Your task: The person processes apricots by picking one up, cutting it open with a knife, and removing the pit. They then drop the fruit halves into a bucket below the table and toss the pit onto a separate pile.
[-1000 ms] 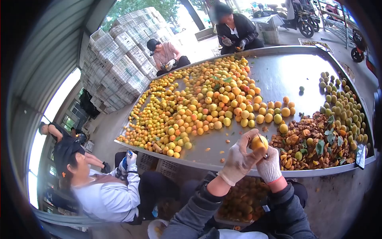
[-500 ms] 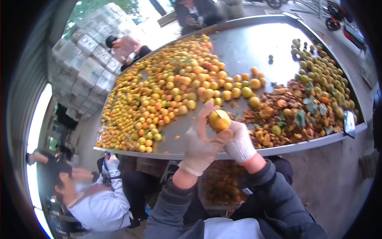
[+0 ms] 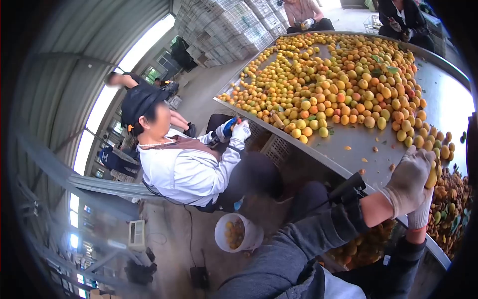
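Observation:
My left hand (image 3: 409,180), in a pale work glove, is closed at the table's near edge. A yellow-orange fruit, apricot-like (image 3: 432,175), shows at its right side, partly covered by the fingers. Just below and behind it is my right hand (image 3: 419,213), in a white knit glove; its fingers are hidden behind the left hand and the fruit. Loose yellow-orange fruits (image 3: 343,99) lie spread over the metal table (image 3: 336,149) beyond my hands. Brown peelings and leaves (image 3: 450,204) are heaped to the right of my hands.
On my left sits a person in a light jacket (image 3: 186,172), holding a small blue tool. A white bucket with fruit (image 3: 255,237) stands on the floor between us. Two more people sit at the table's far side. Stacked crates (image 3: 224,30) rise behind, and a crate of peelings stands below my arms.
My view has swung left, so the hands and table now appear farther right. The fruit stays at my hands, now more covered by the left one.

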Demonstrator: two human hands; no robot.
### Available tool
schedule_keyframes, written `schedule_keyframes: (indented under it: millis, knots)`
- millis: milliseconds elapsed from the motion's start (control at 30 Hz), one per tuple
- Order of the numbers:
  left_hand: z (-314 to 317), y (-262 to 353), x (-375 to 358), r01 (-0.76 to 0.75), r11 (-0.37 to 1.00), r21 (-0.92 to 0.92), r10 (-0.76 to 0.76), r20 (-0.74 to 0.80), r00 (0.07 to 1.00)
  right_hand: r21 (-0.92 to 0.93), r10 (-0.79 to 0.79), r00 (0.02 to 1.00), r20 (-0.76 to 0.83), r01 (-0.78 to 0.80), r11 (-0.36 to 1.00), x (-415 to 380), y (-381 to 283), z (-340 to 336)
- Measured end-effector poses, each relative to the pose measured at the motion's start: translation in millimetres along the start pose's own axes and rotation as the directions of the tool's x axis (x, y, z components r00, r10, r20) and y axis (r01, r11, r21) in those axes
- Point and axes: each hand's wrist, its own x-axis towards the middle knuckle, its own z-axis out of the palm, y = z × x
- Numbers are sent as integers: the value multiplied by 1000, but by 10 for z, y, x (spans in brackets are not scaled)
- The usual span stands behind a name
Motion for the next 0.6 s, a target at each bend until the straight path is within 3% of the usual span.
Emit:
schedule_keyframes:
  millis: [133, 200, 400, 467, 533, 600]
  knots:
    - [3, -140, -56, 110, 987, -121, -106, 43, 993, -22, -23, 999, 49, 24, 999, 30, -59, 166]
    - [-178, -143, -96, 287, 868, -405, -285, 66, 956, -30, -17, 996, 90, 19, 999, 67, -182, 323]
    - [-122, -444, -263, 327, 884, -335, -365, -59, 929, -74, 59, 966, 252, -42, 996, 76, -543, 810]
    - [-136, -480, -285, 252, 942, -224, -286, -137, 948, -93, 83, 951, 298, -57, 994, 63, -540, 875]
    - [-201, -523, -277, 245, 943, -226, -275, -117, 954, -111, 100, 940, 325, -67, 992, 22, -368, 779]
    - [-401, -545, -264, 248, 940, -235, -253, 10, 967, -127, 119, 929, 352, -79, 989, -69, -33, 514]
